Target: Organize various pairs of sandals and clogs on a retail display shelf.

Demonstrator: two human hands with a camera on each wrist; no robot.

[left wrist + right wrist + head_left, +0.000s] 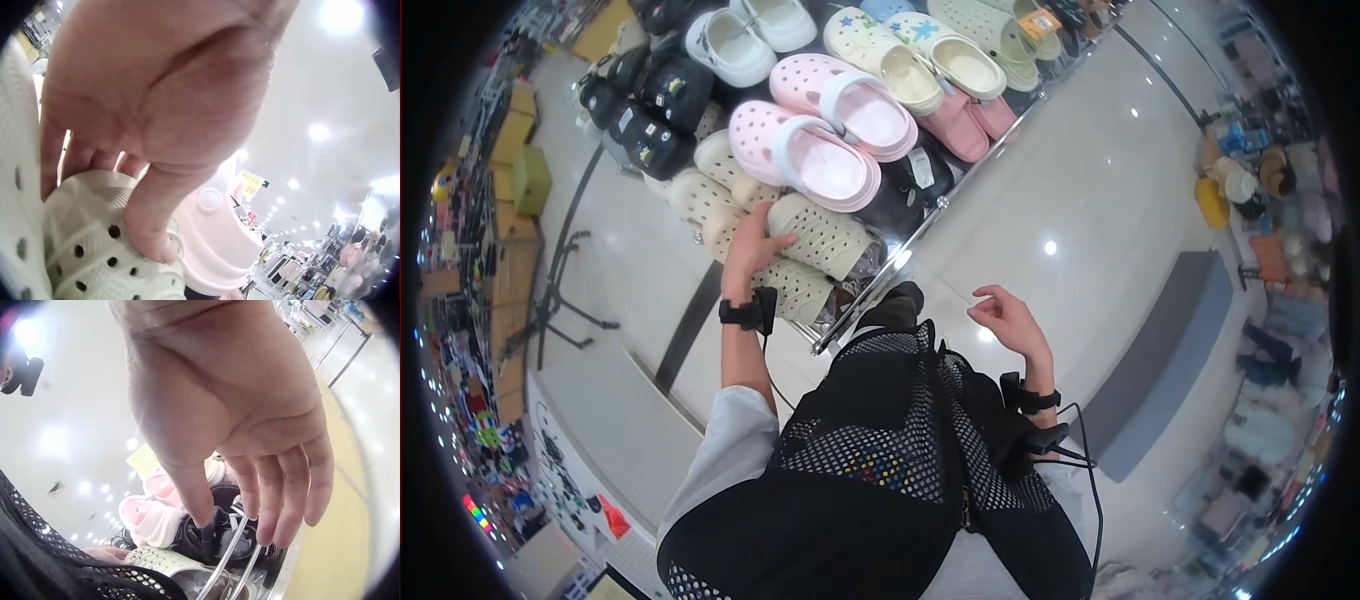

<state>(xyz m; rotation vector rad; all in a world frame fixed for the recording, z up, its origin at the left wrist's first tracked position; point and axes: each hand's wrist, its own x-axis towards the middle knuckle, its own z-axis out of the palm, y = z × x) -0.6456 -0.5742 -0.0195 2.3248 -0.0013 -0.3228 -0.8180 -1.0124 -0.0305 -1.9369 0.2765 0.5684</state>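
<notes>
Black mesh vest (830, 520) is closest, filling the bottom of the head view. Biggest thing past it is the shiny floor (1050, 200), then a shoe stand (943, 203) with a metal edge slanting up to the right, then a long grey bench (1150, 350) over on the right side. On to the shoes: two pink clogs (805, 90) sit near the middle of the pile, black clogs (650, 140) off to their left and a black shoe (895, 200) tucked just beside them at the metal edge. The cream clog (825, 235) lies at the near end of the stand, below the pink pair, another pale one right next to it. Left hand (750, 248) has it by the toe, thumb one side and fingers the other (left wrist cam shows the thumb tip right on it). Right hand (1012, 320) is loose, fingers relaxed and a bit bent, out on the floor side of the metal edge. Smallest bits: a black strap (743, 316) on the left wrist, plus a yellow price sign (251, 183) just above pink in the left wrist view.
</notes>
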